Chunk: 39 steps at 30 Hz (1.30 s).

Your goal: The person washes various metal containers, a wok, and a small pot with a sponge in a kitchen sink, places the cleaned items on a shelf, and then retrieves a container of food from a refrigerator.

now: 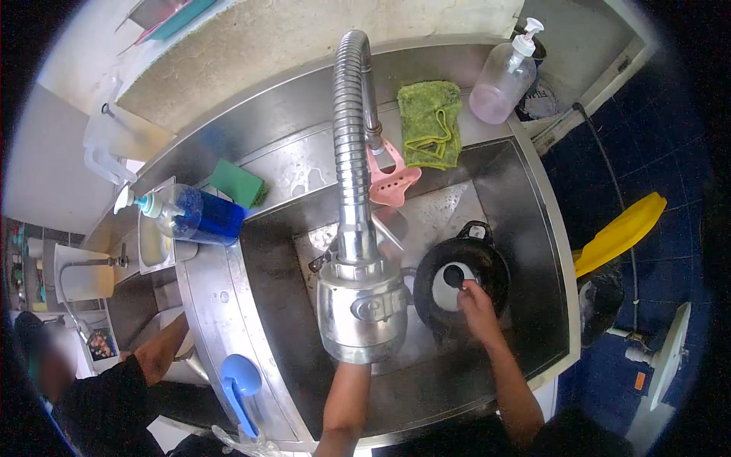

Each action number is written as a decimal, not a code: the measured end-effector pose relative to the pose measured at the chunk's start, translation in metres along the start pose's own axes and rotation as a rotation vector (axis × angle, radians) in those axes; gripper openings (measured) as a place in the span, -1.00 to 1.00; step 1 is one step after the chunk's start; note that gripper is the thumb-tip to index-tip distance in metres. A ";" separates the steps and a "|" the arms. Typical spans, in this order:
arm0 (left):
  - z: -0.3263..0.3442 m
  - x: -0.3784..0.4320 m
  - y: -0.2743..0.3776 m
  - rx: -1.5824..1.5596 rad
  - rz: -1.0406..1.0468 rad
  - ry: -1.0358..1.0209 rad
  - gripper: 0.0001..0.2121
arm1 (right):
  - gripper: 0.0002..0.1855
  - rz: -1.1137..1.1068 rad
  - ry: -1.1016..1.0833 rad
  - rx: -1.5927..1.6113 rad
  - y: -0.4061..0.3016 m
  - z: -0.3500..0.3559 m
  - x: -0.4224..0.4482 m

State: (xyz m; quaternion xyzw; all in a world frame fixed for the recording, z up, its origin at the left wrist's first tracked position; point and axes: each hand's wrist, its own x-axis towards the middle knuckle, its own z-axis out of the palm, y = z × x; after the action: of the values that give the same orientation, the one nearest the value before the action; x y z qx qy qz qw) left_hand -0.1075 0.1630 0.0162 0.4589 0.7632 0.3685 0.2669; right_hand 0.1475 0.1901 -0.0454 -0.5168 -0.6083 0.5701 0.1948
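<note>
My right hand [473, 300] holds a small black round-headed utensil [454, 276], perhaps a measuring spoon, over a black two-handled pan [428, 265]. The pan rests in the stainless steel sink basin [268, 297]. Inside it shows a round white patch [444, 297]; whether this is a bowl or foamy liquid is unclear. My left forearm [347, 394] reaches into the basin, but the chrome faucet head [360, 311] hides the hand. A flexible metal faucet hose [349, 125] arches above. Partly behind the faucet lie metal items [317, 261] in the basin.
A pink perforated caddy [394, 185] hangs by the faucet base. Along the back ledge are a green towel [428, 123], a pump bottle [497, 85], and a sponge [237, 183]. Leftward, a blue-liquid bottle [208, 217] and blue scoop [241, 377] sit near another person [97, 400].
</note>
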 end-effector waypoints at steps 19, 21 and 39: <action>0.033 -0.045 -0.022 0.576 0.263 -0.629 -0.68 | -0.60 0.007 0.075 -0.142 -0.073 0.032 0.015; 0.032 -0.046 -0.009 0.512 0.313 -0.633 -0.68 | -0.65 -0.164 0.125 -0.151 -0.054 0.037 0.020; -0.007 -0.027 -0.098 -0.392 -0.334 -0.227 -0.68 | -0.51 -0.132 -0.224 0.111 -0.014 0.014 0.016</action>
State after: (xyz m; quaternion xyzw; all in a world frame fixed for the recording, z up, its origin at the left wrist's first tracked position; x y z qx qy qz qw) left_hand -0.1499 0.1067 -0.0567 0.3050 0.7076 0.4061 0.4913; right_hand 0.1240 0.1998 -0.0426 -0.3971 -0.6264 0.6429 0.1913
